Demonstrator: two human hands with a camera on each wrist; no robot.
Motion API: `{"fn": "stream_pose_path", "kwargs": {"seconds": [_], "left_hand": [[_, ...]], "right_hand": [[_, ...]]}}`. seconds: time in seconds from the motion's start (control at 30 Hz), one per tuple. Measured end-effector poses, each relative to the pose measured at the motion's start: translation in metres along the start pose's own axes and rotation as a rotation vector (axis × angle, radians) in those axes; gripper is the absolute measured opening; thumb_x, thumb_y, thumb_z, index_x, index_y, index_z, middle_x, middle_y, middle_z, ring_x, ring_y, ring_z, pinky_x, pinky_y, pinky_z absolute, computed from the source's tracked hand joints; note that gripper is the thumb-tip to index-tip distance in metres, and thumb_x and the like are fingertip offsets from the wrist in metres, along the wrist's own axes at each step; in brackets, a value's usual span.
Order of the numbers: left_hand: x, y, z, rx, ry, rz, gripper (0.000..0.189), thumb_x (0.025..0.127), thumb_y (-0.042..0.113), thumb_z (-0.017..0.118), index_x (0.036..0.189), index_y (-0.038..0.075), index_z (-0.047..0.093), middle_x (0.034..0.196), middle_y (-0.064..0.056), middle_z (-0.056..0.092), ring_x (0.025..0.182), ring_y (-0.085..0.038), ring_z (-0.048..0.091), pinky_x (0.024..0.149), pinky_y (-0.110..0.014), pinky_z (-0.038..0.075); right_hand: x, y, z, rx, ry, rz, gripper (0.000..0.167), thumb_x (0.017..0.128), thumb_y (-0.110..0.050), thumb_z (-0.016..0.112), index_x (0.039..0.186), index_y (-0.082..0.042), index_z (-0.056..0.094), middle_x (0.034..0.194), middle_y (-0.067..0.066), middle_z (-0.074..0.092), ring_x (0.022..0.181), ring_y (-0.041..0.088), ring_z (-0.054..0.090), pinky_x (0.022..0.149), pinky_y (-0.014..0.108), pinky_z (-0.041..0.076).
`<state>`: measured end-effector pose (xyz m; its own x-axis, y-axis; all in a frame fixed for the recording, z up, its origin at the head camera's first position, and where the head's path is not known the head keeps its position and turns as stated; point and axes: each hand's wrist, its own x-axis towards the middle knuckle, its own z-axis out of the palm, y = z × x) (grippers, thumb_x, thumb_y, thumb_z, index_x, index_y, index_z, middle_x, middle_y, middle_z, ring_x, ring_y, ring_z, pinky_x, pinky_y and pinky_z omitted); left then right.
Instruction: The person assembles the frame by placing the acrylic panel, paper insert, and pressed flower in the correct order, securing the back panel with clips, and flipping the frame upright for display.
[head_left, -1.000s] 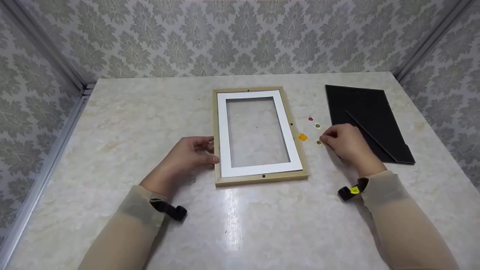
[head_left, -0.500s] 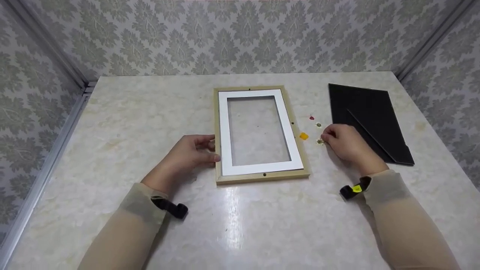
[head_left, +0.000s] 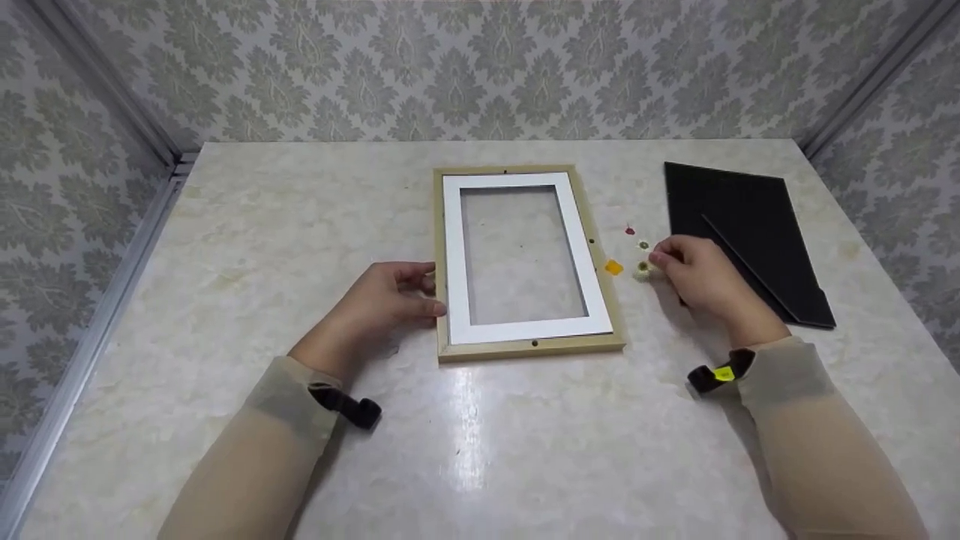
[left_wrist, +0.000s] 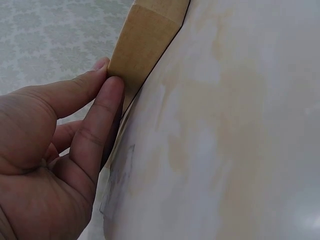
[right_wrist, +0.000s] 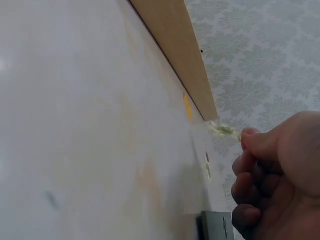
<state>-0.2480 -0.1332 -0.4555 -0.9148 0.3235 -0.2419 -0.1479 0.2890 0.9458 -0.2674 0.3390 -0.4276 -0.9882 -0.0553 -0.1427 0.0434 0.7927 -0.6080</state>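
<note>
A wooden picture frame (head_left: 487,352) with a white mat (head_left: 540,329) inside it lies flat on the table. My left hand (head_left: 379,300) holds the frame's left edge, thumb and fingertips against the wood (left_wrist: 142,45). Right of the frame, my right hand (head_left: 701,277) pinches a small pale dried flower (right_wrist: 224,129) by its edge between thumb and finger. That flower is lifted off the table in the right wrist view. Close by lie an orange flower (head_left: 614,268), a second pale flower (head_left: 643,245) and a tiny red flower (head_left: 629,230).
A black frame backing with a stand flap (head_left: 742,202) lies to the right, just beyond the right hand. The pale marbled table (head_left: 315,202) ends at patterned walls (head_left: 487,67) behind and on both sides. Small dark holes dot the frame's wood.
My right hand has lifted the lower pale flower off the table and moved slightly up. The left hand stays at the frame's edge. The whole head view has shifted a little.
</note>
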Motion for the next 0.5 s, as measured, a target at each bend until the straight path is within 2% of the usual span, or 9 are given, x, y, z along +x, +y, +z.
{"fn": "stream_pose_path", "kwargs": {"seconds": [0.1,0.23,0.4,0.5], "left_hand": [[0.000,-0.001,0.000,0.007,0.009,0.008,0.086,0.092,0.002,0.092,0.167,0.000,0.051,0.134,-0.016,0.072,0.116,-0.017,0.071,0.093,-0.024,0.067],[0.000,-0.002,0.002,-0.038,0.006,-0.003,0.085,0.091,-0.001,0.091,0.167,0.001,0.052,0.132,-0.015,0.072,0.114,-0.017,0.073,0.094,-0.027,0.068],[0.000,0.000,0.003,-0.064,-0.011,-0.001,0.084,0.092,-0.003,0.090,0.167,0.001,0.053,0.131,-0.014,0.073,0.111,-0.016,0.074,0.094,-0.030,0.069],[-0.001,0.002,0.002,-0.034,-0.004,0.001,0.085,0.092,-0.001,0.091,0.167,0.002,0.053,0.130,-0.013,0.074,0.113,-0.017,0.073,0.095,-0.028,0.068]], "right_hand": [[0.000,-0.009,0.000,0.047,0.014,-0.020,0.032,0.120,-0.032,0.057,0.126,-0.004,0.072,0.118,0.014,0.070,0.092,0.021,0.060,0.078,0.031,0.052],[0.003,-0.023,0.003,0.129,0.009,-0.049,0.032,0.119,-0.033,0.060,0.123,-0.003,0.073,0.106,0.008,0.066,0.080,0.015,0.053,0.071,0.028,0.047],[0.014,-0.053,0.008,0.210,-0.030,-0.097,0.033,0.120,-0.031,0.059,0.124,-0.001,0.071,0.096,-0.001,0.061,0.084,0.015,0.051,0.072,0.027,0.044],[0.023,-0.078,0.011,0.267,-0.077,-0.133,0.032,0.120,-0.028,0.058,0.124,0.001,0.070,0.092,-0.004,0.058,0.086,0.015,0.050,0.074,0.027,0.044]]}}
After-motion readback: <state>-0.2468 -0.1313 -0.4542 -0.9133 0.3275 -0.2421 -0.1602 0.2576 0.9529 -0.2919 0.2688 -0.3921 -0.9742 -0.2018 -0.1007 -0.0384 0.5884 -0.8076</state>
